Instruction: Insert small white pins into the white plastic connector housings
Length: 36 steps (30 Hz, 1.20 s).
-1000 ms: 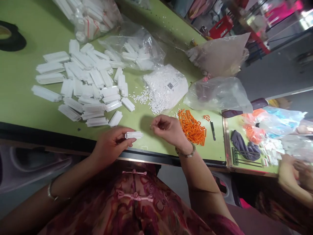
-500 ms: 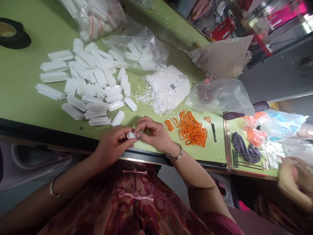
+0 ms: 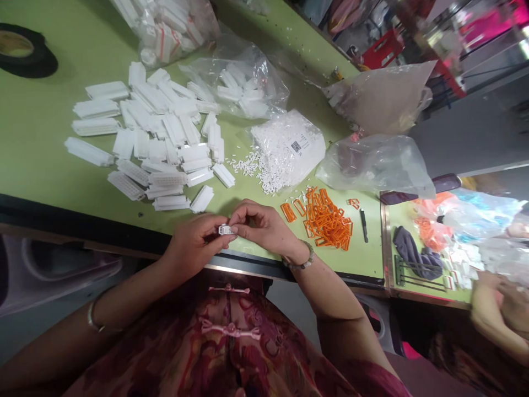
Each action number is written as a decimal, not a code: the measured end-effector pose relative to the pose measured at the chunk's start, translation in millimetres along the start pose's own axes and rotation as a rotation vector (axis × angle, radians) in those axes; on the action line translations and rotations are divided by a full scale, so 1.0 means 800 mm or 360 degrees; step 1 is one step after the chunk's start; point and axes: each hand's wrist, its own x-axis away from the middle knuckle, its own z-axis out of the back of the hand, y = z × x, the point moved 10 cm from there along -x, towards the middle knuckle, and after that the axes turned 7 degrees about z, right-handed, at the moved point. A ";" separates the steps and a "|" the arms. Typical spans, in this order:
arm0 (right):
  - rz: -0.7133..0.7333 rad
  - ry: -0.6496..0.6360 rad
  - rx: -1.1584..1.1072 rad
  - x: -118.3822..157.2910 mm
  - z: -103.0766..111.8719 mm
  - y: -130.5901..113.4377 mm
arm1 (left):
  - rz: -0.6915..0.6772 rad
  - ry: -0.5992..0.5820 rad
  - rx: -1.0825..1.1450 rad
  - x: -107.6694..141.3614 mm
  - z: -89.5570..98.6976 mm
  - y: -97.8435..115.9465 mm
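My left hand [image 3: 193,242] is closed around a white connector housing [image 3: 225,229], whose end shows between thumb and fingers. At the right end of that housing, my right hand [image 3: 260,225] has its thumb and index finger pinched together; whatever is between the fingertips is too small to make out. Beyond my hands lies a heap of white housings [image 3: 165,127]. Small white pins [image 3: 248,164] spill from a clear bag [image 3: 293,149]. To the right of my right hand is a pile of orange frames [image 3: 328,220].
A black pen-like tool [image 3: 363,225] lies right of the orange pieces. Plastic bags [image 3: 378,162] spread along the back right. A black tape roll [image 3: 25,49] sits at the far left. At the neighbouring table on the right are a person's hands [image 3: 502,298].
The whole view has shifted slightly, so the table items appear a little further right. Both my hands keep nearly the same hold on the housing.
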 end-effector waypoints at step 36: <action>0.0494 0.0111 0.0392 0.003 0.010 -0.065 | 0.0048 0.0014 0.0276 -0.003 0.002 -0.010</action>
